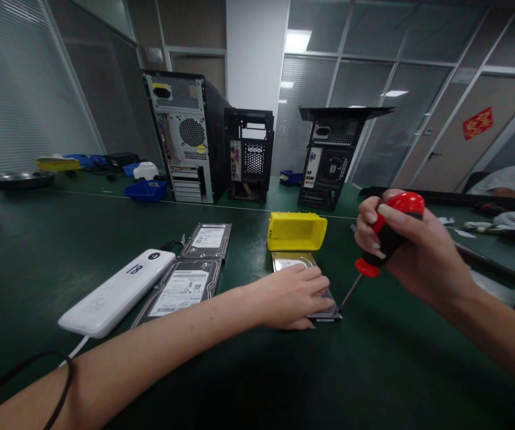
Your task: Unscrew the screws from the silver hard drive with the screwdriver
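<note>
Screwdriver [385, 239] gripped in my right hand [412, 251], tip at the hard drive's [324, 307] corner; my left hand [296, 295] lies flat on that drive, on the worktop [374, 370] before a yellow bin [296, 232].

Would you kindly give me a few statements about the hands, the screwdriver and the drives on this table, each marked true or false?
1. The right hand grips a screwdriver with a red and black handle. True.
2. The left hand lies flat on a hard drive. True.
3. The yellow bin sits on top of a computer tower. False: it stands on the green table, just behind that hard drive.
4. Two more hard drives lie to the left, beside a white device. True.
5. The screwdriver's tip points up at the ceiling. False: it points down at the drive's near right corner.
</note>
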The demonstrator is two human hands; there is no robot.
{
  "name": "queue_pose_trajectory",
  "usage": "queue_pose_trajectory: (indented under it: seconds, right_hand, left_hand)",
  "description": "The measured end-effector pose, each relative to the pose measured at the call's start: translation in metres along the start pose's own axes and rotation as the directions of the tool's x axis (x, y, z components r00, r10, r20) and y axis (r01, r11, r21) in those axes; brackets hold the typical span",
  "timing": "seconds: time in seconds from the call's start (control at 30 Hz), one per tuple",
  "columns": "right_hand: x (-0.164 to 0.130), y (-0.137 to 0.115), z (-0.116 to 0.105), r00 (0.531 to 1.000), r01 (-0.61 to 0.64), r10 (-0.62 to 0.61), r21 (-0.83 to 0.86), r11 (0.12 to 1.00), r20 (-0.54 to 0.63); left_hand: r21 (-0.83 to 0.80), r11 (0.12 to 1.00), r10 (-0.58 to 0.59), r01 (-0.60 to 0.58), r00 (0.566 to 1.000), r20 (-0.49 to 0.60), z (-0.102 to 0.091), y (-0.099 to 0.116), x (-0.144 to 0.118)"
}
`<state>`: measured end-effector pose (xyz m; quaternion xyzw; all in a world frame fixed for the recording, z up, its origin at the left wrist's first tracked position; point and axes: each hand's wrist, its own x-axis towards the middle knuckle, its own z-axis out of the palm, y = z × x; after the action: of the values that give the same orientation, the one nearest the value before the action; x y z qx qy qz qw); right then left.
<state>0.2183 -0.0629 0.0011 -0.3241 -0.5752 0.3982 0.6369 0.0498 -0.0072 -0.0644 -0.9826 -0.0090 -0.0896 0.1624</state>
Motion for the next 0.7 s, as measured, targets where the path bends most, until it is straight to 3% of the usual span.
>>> queue_pose_trajectory:
  seconds: [0.27, 0.43, 0.7]
  right_hand:
    - [-0.010, 0.000, 0.009, 0.997, 0.036, -0.038, 0.029, 0.999, 0.064]
    - [-0.010, 0.001, 0.011, 0.998, 0.056, -0.053, -0.059, 0.997, 0.046]
    - [-0.012, -0.012, 0.006, 1.000, -0.029, 0.029, -0.032, 0.999, 0.002]
  left_hand:
    - [0.011, 1.000, -0.010, 0.010, 1.000, -0.004, 0.002, 0.000, 0.000]
    - [0.024, 1.000, -0.010, 0.010, 1.000, -0.006, 0.003, 0.000, 0.000]
    - [0.019, 1.000, -0.013, 0.013, 1.000, 0.004, 0.002, 0.000, 0.001]
